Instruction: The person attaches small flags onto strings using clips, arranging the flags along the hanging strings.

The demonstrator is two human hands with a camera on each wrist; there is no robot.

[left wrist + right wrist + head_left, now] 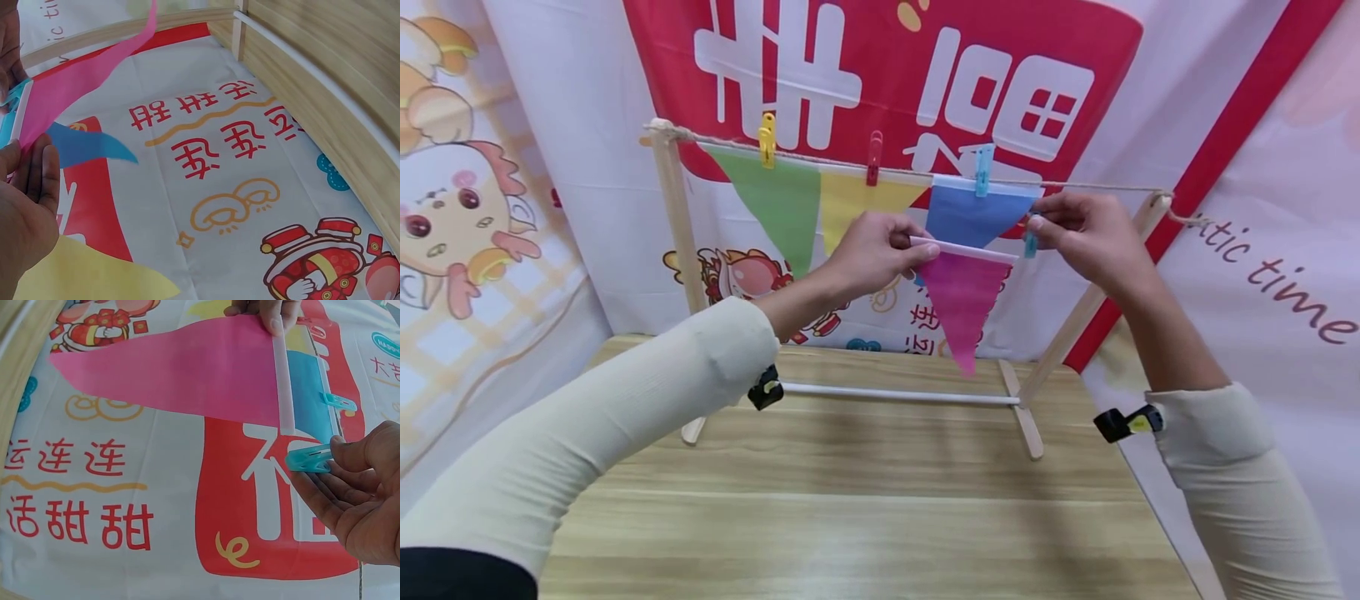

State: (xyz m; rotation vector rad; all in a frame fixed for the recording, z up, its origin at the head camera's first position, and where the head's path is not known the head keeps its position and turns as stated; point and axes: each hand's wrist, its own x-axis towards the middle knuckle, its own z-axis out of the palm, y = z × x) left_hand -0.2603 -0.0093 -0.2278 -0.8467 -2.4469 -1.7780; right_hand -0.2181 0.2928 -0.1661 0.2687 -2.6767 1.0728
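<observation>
My left hand [880,254] pinches the white top edge of a pink triangular pennant [964,300] near its left corner; the pennant hangs point down. In my right hand [1093,237] is a light blue clothespin [309,458], held between thumb and fingers just beyond the pennant's right corner and apart from it. Behind them a twine line [1090,185] carries a green pennant [782,196] under a yellow clothespin [767,140], a yellow pennant [857,200] under a red clothespin [874,158], and a blue pennant [973,212] under another light blue clothespin [983,170].
Two wooden posts [676,217] hold the twine at its ends, and a white rod [895,393] joins them low down. The frame stands on a wood-grain table [850,500]. A printed cloth backdrop [595,167] rises close behind it.
</observation>
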